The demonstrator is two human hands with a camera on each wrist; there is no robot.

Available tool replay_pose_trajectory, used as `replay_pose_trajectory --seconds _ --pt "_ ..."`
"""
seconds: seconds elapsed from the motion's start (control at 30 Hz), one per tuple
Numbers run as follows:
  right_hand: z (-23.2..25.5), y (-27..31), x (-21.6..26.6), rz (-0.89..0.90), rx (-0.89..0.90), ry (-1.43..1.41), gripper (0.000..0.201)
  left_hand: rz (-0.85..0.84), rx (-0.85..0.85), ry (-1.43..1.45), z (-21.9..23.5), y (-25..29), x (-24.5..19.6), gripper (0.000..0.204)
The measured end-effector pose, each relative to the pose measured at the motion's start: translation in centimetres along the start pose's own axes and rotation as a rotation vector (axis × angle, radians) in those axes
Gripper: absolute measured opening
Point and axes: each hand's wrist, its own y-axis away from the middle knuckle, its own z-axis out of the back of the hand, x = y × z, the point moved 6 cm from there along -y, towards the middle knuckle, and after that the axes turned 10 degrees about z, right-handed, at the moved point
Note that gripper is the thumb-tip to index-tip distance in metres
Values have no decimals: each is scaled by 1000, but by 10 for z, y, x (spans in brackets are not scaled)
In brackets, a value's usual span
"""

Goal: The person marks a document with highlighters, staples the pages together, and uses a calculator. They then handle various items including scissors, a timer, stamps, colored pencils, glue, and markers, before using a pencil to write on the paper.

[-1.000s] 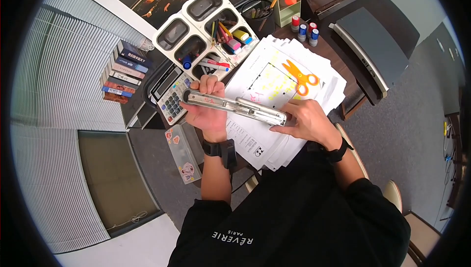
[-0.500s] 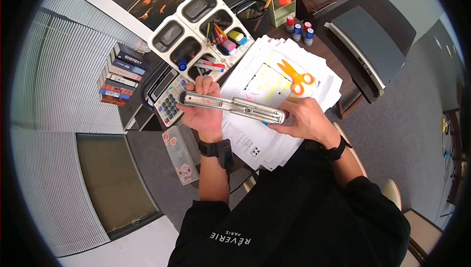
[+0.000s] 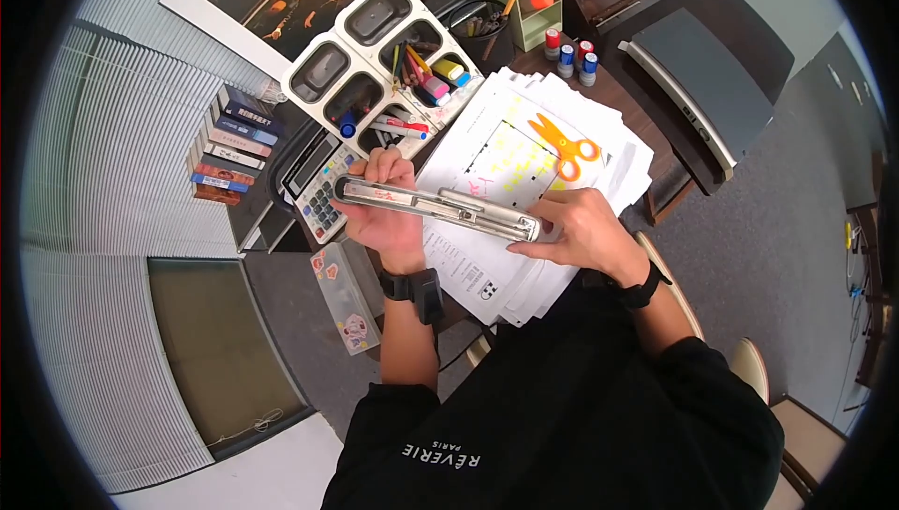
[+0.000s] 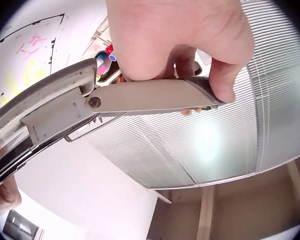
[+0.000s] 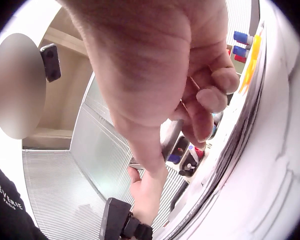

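Note:
A long metal stapler (image 3: pixel 440 208) is held in the air above the papers, opened out nearly flat. The left hand (image 3: pixel 386 210) grips its left end, fingers over the far edge and thumb at the near side. At the other end the right hand (image 3: pixel 585 234) pinches it between thumb and fingers. In the left wrist view the stapler's grey arm (image 4: pixel 140 96) and its pivot show below the left hand (image 4: pixel 180 40). The right wrist view shows the right hand (image 5: pixel 150 65) with curled fingers, the stapler (image 5: pixel 171 137) partly hidden behind it.
Orange scissors (image 3: pixel 565 147) lie on the stacked papers (image 3: pixel 468 271). Beyond stand a white organizer (image 3: pixel 373 59) with pens, a green holder (image 3: pixel 536 28) and small red and blue bottles (image 3: pixel 566 61). A calculator (image 3: pixel 323 193), books (image 3: pixel 229 147) and a clear box (image 3: pixel 346 299) are at the left.
Both hands have moved slightly left in the head view with the stapler, and its tilt has altered a little. Their grips look the same.

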Motion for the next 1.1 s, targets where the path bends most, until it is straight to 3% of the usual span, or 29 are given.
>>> replay_pose_trajectory --seconds 0.37,0.43,0.57,0.73,0.8,0.87,0.93,1.0,1.03,1.07,1.1 --pt "-23 -1 -1 59 45 100 37 20 24 113 -4 3 9 40" --pt "-28 -1 -1 79 49 137 36 128 49 172 -8 3 21 40" --pt "-21 -5 5 71 14 133 32 88 72 178 -10 4 13 40" --pt "-22 -6 -1 55 -1 116 30 53 -33 -15 -10 1 12 41" --pt "-16 -4 -4 55 -30 100 29 48 9 -112 -4 2 6 47" --pt "0 -3 -7 9 -130 -64 30 8 -52 -346 -5 4 4 52" --pt "14 0 -13 -70 -91 -133 32 27 -10 -417 -1 5 0 55" --pt "29 8 -27 -230 -191 -410 37 42 -11 -570 4 4 3 57" --pt "31 13 -33 -198 -274 -581 43 27 -29 -609 9 4 2 57" --pt "32 13 -35 -195 -279 -562 43 29 -14 -596 10 4 2 57" --pt "37 11 -34 -186 -411 -738 45 11 -7 -711 8 4 5 57"
